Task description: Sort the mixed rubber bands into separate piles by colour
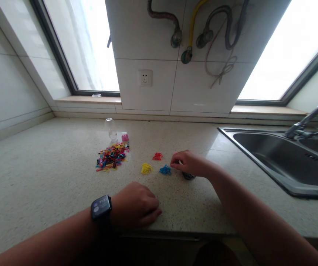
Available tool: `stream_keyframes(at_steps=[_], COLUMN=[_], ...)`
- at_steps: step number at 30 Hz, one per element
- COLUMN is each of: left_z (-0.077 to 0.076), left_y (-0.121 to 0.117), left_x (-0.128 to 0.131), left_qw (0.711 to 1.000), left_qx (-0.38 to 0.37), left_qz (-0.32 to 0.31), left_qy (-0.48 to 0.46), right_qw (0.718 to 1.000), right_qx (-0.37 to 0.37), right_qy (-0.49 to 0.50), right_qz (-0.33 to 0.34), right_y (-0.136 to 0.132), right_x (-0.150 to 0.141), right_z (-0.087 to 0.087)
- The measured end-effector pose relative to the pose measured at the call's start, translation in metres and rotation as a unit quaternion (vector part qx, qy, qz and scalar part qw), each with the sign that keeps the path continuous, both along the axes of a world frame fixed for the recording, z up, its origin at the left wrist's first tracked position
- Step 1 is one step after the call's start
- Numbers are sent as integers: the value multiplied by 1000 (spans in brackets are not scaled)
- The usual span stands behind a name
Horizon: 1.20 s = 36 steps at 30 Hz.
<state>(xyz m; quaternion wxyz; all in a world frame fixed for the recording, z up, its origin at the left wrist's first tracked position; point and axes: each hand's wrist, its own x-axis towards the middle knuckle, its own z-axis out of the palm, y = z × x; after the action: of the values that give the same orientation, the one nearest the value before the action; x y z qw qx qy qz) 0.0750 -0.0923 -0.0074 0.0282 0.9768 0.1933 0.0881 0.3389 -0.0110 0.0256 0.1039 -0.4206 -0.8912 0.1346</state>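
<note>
A mixed heap of small coloured rubber bands [111, 157] lies on the speckled countertop [37, 177]. Three sorted little piles sit to its right: yellow [146, 169], red [157, 156] and blue [165, 170]. My right hand [188, 163] rests just right of the blue pile, fingertips pinched together at a small pink bit; what it pinches is too small to tell. A dark small pile [188, 176] lies under that wrist. My left hand [135, 204], with a black smartwatch [101, 207] on the wrist, rests curled on the counter near the front edge, holding nothing visible.
A clear upturned glass jar [110, 128] and a small pink item [125, 137] stand behind the mixed heap. A steel sink [281, 159] with a tap [308, 118] fills the right side. A tiled wall with a socket [145, 78] and hoses [203, 33] lies behind.
</note>
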Motion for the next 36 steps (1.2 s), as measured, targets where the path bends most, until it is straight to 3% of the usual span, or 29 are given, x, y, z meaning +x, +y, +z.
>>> stream_keyframes(at_steps=[6, 11, 18, 21, 30, 33, 36], left_z=[1, 0, -2, -1, 6, 17, 27], left_y=[-1, -1, -5, -6, 2, 21, 50], left_x=[-1, -1, -1, -1, -5, -18, -42], left_qw=[1000, 1000, 1000, 1000, 998, 996, 983], left_qx=[1, 8, 22, 25, 54, 78, 79], left_qz=[-1, 2, 13, 10, 4, 46, 137], left_qy=[7, 14, 16, 15, 12, -22, -96], right_qw=[998, 986, 934, 921, 928, 928, 928], right_qx=[12, 21, -99, -122, -123, -131, -135], right_qy=[40, 101, 212, 245, 228, 219, 213], right_qz=[-56, -128, -270, -276, -268, -270, -272], right_y=[10, 33, 56, 55, 56, 57, 58], right_x=[17, 52, 91, 91, 90, 90, 91], right_z=[0, -10, -37, -38, -39, -40, -40])
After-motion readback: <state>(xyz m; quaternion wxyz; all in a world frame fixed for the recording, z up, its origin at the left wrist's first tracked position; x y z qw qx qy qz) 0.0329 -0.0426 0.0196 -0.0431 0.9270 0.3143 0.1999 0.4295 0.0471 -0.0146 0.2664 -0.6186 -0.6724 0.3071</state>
